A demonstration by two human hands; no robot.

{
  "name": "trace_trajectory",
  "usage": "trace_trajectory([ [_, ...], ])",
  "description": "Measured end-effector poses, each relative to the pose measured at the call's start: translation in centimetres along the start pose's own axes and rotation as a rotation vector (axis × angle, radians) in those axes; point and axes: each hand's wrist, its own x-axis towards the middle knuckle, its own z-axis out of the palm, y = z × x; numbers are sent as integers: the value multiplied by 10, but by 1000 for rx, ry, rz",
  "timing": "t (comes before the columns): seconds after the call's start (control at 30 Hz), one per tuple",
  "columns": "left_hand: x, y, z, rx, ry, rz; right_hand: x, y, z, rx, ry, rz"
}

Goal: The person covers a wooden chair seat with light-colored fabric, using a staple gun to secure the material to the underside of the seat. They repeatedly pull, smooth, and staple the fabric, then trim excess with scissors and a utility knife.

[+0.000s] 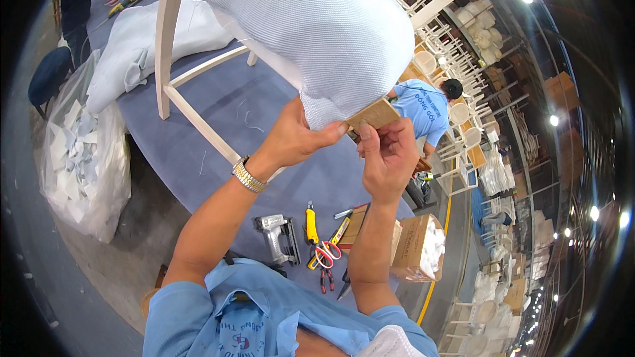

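Observation:
A chair with a light blue-grey woven fabric cover (331, 33) stands tilted on the table, its pale wooden legs (167, 46) toward the left. At the cover's lower corner, my left hand (301, 135) is closed on the fabric, its thumb stretched against a small flat tan board (374, 114). My right hand (389, 158) pinches that board by its lower edge between thumb and fingers. The board lies against the fabric corner; whether it is card or thin wood I cannot tell. Some fingertips of my left hand are hidden behind the fabric.
Below my hands on the blue-covered table (225, 116) lie a staple gun (278, 239), a yellow-handled cutter (311, 225), scissors (327, 254) and pliers (327, 281). A cardboard box (413, 248) sits right. Left hangs a bag of scraps (86, 165). A co-worker (423, 106) stands beyond.

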Motion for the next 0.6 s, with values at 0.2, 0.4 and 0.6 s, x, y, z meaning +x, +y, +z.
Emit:
trace_trajectory([
  [0.2,-1,-3,0,-5,0,35,6,-2,-3,50,-41,41],
  [0.4,1,-4,-4,45,-35,0,7,2,-8,27,-49,24],
  [0.6,-2,-4,-6,117,-2,-79,-32,44,-31,234,244,206],
])
